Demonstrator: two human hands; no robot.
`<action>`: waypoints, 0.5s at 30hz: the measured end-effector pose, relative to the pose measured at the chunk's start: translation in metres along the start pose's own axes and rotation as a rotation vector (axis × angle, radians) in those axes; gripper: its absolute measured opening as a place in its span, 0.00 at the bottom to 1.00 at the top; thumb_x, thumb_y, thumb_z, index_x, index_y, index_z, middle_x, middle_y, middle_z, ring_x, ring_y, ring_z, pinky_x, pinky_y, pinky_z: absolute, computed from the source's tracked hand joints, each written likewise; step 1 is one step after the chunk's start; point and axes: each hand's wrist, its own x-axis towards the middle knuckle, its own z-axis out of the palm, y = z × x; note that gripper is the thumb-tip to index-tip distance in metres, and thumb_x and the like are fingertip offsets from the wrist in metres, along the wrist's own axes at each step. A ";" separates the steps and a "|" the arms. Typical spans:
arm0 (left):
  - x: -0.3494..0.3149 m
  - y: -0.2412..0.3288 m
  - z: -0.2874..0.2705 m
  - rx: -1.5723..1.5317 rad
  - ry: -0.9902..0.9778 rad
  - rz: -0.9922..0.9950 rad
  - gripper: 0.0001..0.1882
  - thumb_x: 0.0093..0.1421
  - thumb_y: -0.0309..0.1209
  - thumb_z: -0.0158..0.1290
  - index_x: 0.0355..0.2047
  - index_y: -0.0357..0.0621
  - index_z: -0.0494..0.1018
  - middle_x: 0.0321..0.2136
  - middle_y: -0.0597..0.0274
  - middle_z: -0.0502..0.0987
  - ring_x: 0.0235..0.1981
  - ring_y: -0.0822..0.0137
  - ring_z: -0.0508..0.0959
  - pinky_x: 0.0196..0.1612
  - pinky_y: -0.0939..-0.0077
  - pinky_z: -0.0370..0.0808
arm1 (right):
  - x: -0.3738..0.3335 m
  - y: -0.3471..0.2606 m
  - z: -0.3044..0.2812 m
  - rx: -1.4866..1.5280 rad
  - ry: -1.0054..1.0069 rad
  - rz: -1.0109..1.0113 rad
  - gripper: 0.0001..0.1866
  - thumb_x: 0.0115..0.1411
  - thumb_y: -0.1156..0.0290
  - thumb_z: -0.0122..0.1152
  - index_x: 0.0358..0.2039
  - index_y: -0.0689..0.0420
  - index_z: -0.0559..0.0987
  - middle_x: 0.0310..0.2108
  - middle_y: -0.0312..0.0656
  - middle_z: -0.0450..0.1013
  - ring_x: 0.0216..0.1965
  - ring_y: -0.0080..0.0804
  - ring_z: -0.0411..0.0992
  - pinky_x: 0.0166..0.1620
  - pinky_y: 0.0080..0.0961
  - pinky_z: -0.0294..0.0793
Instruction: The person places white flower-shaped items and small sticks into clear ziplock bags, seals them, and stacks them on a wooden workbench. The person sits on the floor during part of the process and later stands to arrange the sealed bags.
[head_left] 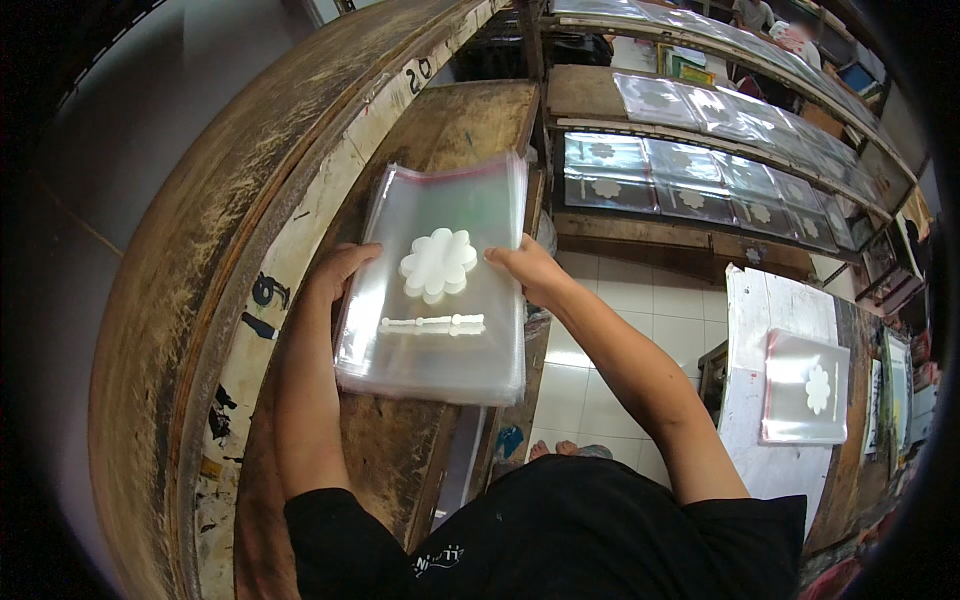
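Note:
A thick stack of clear plastic bags (440,370), printed with a white flower shape and a thin white bar, lies over a brown wooden shelf board. Gripping its left edge is my left hand (345,268), thumb on top and the fingers hidden beneath or behind the edge. My right hand (528,268) holds the opposite edge in the same way, its thumb on the top bag. The bags' far edge carries a reddish strip and curls up slightly at the corners.
Wooden shelves (640,235) at the back right carry rows of similar printed bags (690,195). To my right, a white-covered table (750,300) bears another bag stack (790,420). A worn wooden board edge (330,190) curves along my left. White floor tiles (620,300) show between.

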 end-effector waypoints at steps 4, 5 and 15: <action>-0.008 0.016 0.026 -0.034 -0.013 0.075 0.20 0.55 0.40 0.58 0.44 0.40 0.73 0.36 0.57 0.78 0.34 0.66 0.79 0.35 0.68 0.78 | 0.020 0.026 -0.021 0.032 -0.057 -0.029 0.21 0.57 0.71 0.59 0.49 0.66 0.70 0.44 0.49 0.72 0.44 0.37 0.73 0.47 0.34 0.74; -0.014 0.020 0.032 -0.035 -0.023 0.100 0.21 0.55 0.40 0.57 0.45 0.39 0.72 0.36 0.56 0.78 0.35 0.65 0.79 0.36 0.68 0.78 | 0.015 0.024 -0.020 0.059 -0.059 -0.024 0.20 0.58 0.71 0.59 0.49 0.65 0.70 0.43 0.48 0.72 0.43 0.36 0.73 0.46 0.34 0.75; -0.014 0.031 0.047 0.273 0.067 0.165 0.22 0.52 0.38 0.55 0.43 0.35 0.74 0.34 0.53 0.79 0.32 0.63 0.78 0.36 0.68 0.75 | -0.003 0.016 -0.027 0.179 0.003 0.019 0.18 0.59 0.72 0.55 0.50 0.63 0.70 0.41 0.44 0.73 0.40 0.33 0.73 0.43 0.33 0.75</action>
